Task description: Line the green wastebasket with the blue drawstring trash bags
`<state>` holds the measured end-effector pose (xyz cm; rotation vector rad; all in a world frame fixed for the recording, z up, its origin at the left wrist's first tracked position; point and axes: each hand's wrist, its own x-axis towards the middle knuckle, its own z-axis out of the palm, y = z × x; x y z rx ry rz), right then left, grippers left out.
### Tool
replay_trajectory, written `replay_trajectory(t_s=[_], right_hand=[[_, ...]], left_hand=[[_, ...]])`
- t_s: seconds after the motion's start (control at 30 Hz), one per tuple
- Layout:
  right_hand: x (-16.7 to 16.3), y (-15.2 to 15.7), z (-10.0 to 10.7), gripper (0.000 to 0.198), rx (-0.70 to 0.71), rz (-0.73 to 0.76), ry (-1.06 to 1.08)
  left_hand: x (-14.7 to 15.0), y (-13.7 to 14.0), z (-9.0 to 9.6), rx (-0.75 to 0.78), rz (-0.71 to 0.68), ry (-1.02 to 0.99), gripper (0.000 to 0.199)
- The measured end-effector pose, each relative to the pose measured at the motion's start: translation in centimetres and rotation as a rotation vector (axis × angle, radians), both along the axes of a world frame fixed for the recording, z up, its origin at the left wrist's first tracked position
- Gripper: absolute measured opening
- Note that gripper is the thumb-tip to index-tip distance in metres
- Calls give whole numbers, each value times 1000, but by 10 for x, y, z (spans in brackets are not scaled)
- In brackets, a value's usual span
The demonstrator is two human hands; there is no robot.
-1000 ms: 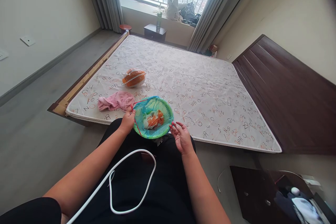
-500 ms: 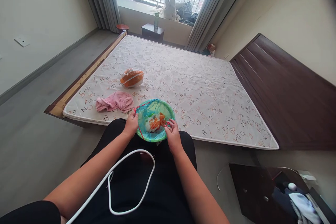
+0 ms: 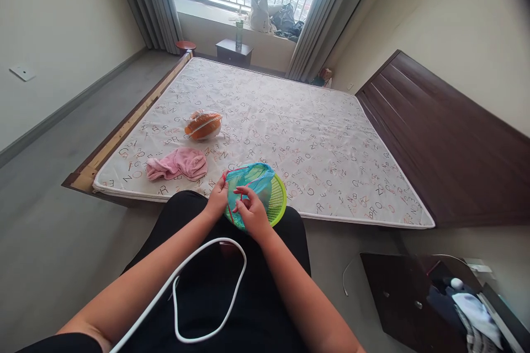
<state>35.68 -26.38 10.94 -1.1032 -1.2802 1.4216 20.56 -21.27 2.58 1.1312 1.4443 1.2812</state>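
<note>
A green mesh wastebasket (image 3: pixel 279 205) rests at my lap by the bed's edge. Over its left part, a blue-green plastic garbage bag (image 3: pixel 256 177) with a red drawstring is pulled off the rim. My left hand (image 3: pixel 217 198) is closed on the bag's edge and drawstring at the left. Above the bag, my right hand (image 3: pixel 251 212) pinches the red drawstring near the middle. The bag's contents are now mostly hidden by its folded side and my right hand.
A bare mattress (image 3: pixel 314 138) lies ahead, bearing a pink cloth (image 3: pixel 178 165) and an orange item in clear plastic (image 3: pixel 203 125). A dark nightstand (image 3: pixel 397 298) with clothes stands at the lower right. A white cable (image 3: pixel 207 336) loops in front of my body.
My right hand has moved left, drawing the bag's right side off the basket rim and across the opening. The basket's bare mesh now shows on the right.
</note>
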Motion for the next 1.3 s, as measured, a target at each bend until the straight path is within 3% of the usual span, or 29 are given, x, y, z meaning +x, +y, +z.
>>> replay_trajectory(t_s=[0.07, 0.2, 0.3, 0.4, 0.53, 0.63, 0.8, 0.93, 1.07, 1.17, 1.3], right_hand=[[12, 5, 10, 30, -13, -73, 97], [54, 25, 32, 30, 15, -356, 253], [87, 39, 49, 31, 53, -503, 265], [105, 47, 68, 28, 150, -538, 157], [108, 52, 96, 23, 281, -440, -93], [104, 57, 112, 21, 322, -393, -106], [106, 70, 128, 25, 244, -349, -12], [112, 76, 139, 26, 274, -385, -69], [107, 74, 160, 22, 487, -313, -337], [93, 74, 179, 24, 646, -84, -496], [69, 80, 194, 31, 525, 77, -393]], left_hand=[[-8, 11, 3, -22, 41, -67, 49], [-33, 30, 17, -2, 108, -101, 46], [-47, 39, 42, 73, 121, -61, 42], [-50, 46, 80, 181, 77, -83, 42], [-40, 53, 133, 293, -33, -161, 45], [-33, 61, 159, 280, -71, -181, 44], [-41, 78, 173, 320, 39, -338, 37], [-53, 80, 189, 295, 16, -449, 42], [-37, 64, 221, 264, -123, -286, 39], [-12, 51, 244, 276, -258, -139, 39], [17, 42, 263, 314, -453, 4, 33]])
